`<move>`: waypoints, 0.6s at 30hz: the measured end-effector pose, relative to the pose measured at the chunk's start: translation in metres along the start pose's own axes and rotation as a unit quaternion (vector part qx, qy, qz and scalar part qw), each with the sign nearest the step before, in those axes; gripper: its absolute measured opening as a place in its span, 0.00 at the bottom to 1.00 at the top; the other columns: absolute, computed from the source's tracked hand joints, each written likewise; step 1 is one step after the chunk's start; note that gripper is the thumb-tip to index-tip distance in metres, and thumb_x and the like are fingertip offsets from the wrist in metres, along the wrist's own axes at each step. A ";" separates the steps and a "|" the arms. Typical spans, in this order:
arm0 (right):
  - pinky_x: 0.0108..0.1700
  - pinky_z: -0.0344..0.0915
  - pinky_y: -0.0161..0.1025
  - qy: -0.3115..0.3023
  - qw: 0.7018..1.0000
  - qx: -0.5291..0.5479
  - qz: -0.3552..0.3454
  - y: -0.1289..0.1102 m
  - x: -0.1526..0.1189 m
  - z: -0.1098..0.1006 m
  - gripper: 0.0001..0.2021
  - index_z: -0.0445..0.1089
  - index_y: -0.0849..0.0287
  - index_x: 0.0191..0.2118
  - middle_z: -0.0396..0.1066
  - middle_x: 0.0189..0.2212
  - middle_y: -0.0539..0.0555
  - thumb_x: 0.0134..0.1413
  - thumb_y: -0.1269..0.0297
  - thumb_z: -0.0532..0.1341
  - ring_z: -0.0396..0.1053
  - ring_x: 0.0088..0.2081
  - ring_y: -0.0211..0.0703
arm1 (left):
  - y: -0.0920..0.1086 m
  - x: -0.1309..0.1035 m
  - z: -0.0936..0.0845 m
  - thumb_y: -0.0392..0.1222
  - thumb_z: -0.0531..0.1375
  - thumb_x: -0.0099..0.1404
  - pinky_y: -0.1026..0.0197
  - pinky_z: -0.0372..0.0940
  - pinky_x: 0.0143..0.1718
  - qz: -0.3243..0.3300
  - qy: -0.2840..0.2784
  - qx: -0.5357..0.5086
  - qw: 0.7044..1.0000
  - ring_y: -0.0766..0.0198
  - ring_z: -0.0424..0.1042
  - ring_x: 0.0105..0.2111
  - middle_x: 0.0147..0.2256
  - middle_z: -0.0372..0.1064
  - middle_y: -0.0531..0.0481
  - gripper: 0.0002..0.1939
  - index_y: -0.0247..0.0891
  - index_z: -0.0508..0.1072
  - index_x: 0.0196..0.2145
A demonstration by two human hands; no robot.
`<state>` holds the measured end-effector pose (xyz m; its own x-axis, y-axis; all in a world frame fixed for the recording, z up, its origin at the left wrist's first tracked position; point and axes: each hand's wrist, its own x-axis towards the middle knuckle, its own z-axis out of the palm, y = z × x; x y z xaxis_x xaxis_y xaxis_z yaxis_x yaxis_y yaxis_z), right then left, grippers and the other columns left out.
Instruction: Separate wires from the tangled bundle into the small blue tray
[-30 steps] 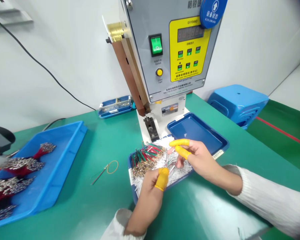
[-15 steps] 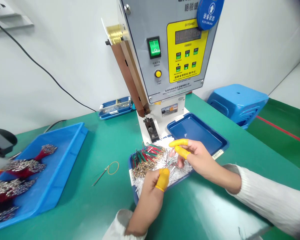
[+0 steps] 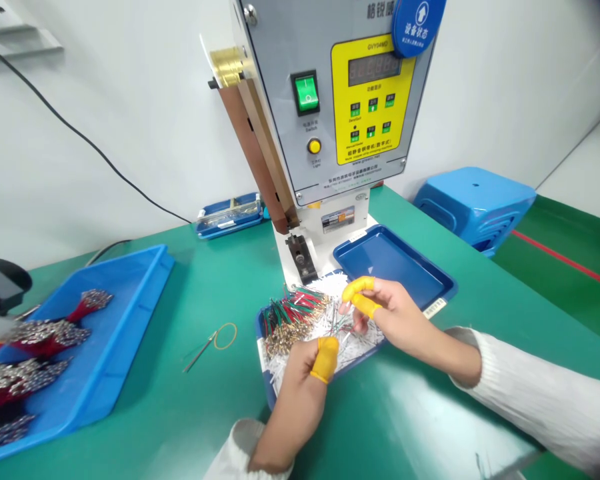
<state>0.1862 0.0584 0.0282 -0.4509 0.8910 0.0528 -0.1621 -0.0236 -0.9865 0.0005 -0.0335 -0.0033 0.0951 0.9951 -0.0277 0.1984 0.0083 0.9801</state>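
My left hand (image 3: 305, 383), with a yellow finger cot on the thumb, is closed at the front of a blue tray (image 3: 266, 373). Thin wires (image 3: 334, 325) rise just past its thumb, seemingly from its grip. Over the tray's right part, my right hand (image 3: 380, 307) wears yellow cots on thumb and forefinger. Those two fingertips are close together, and whatever lies between them is too small to make out. Beneath the hands, the tray holds a bundle of red, green and black wires (image 3: 300, 307) with brass-coloured ends, beside many short white tubes (image 3: 337, 285).
Behind the tray stands a grey crimping machine (image 3: 280, 153). A dark blue tray (image 3: 395, 260) lies right of its base. At left, a blue bin (image 3: 130, 320) holds several wire bundles. Tweezers (image 3: 200, 352) and a yellow ring (image 3: 226, 335) lie between. A blue stool (image 3: 475, 200) stands at right.
My right forefinger has bent slightly, bringing its tip nearer the thumb. My left hand stays almost still. The whole view has shifted very slightly.
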 end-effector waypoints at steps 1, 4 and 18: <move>0.27 0.70 0.35 0.001 1.000 -0.004 -0.001 0.000 0.000 0.000 0.08 0.73 0.59 0.38 0.74 0.24 0.49 0.60 0.60 0.64 0.71 0.23 0.36 | 0.000 0.000 0.000 0.64 0.53 0.71 0.59 0.45 0.26 -0.001 0.000 0.003 1.000 0.66 0.49 0.23 0.19 0.49 0.55 0.30 0.40 0.55 0.20; 0.27 0.71 0.36 0.004 1.000 -0.015 -0.002 0.000 0.000 0.000 0.08 0.74 0.59 0.39 0.74 0.23 0.49 0.60 0.60 0.64 0.71 0.23 0.37 | -0.002 0.000 0.000 0.63 0.52 0.73 0.59 0.45 0.27 -0.001 0.003 0.005 1.000 0.66 0.49 0.23 0.20 0.49 0.56 0.30 0.40 0.55 0.20; 0.29 0.71 0.37 -0.056 0.998 0.040 0.000 0.001 -0.003 -0.003 0.15 0.75 0.57 0.53 0.81 0.34 0.54 0.64 0.62 0.60 0.77 0.27 0.40 | -0.001 0.003 0.003 0.57 0.54 0.74 0.62 0.48 0.26 0.000 -0.009 -0.036 0.999 0.66 0.51 0.23 0.22 0.54 0.55 0.25 0.39 0.61 0.24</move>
<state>0.1895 0.0571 0.0265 -0.5452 0.8350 0.0742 -0.2304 -0.0642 -0.9710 0.0030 -0.0311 -0.0050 0.1127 0.9931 -0.0312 0.1275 0.0167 0.9917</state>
